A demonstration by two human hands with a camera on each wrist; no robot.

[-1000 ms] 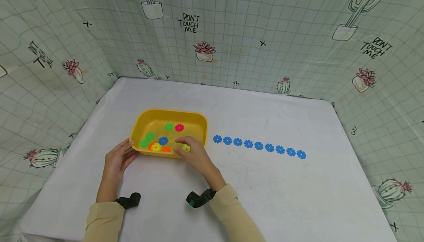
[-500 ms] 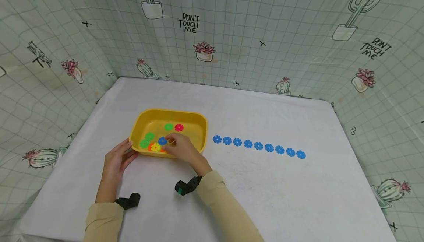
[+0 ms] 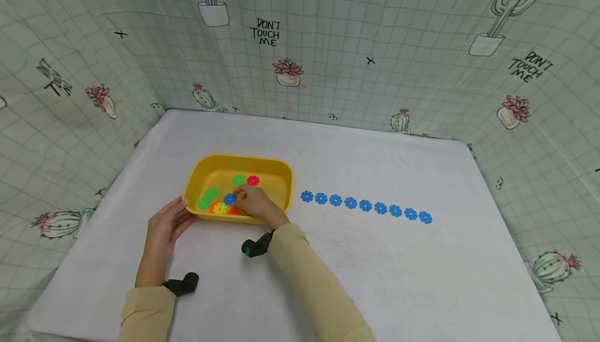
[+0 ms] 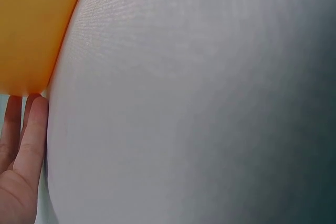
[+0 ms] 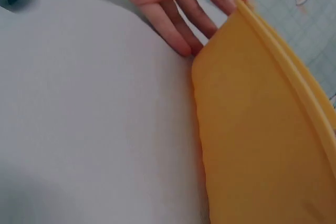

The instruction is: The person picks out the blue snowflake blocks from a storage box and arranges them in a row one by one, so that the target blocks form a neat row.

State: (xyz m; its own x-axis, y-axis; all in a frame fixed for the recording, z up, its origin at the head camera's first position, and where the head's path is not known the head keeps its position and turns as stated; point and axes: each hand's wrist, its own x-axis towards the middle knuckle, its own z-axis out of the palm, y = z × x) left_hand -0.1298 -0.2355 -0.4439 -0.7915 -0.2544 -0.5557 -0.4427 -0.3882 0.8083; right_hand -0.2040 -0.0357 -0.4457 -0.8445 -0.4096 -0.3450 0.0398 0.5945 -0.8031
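A yellow plastic tub (image 3: 220, 161) stands on the left half of the table. Inside lie notched snowflake discs: green (image 3: 204, 203), yellow (image 3: 220, 207), red (image 3: 253, 180), orange (image 3: 234, 211) and a blue disc (image 3: 229, 199). My left hand (image 3: 162, 227) touches the tub's near-left corner with extended fingers (image 5: 176, 27). My right hand (image 3: 258, 204) reaches into the tub, its thumb and index tips at the right edge of the blue disc. Whether they pinch that disc is too small to tell. The right wrist view shows the tub's outer wall, not the right fingers.
Several blue snowflake discs (image 3: 365, 205) form a spaced row running right from the tub on the white tablecloth (image 3: 398, 274). A patterned curtain (image 3: 337, 35) surrounds the table. Each wrist wears a black camera mount (image 3: 183, 284).
My right hand has moved left inside the tub, from beside a yellow disc to the blue disc. The left hand, the tub and the row of discs have stayed put.
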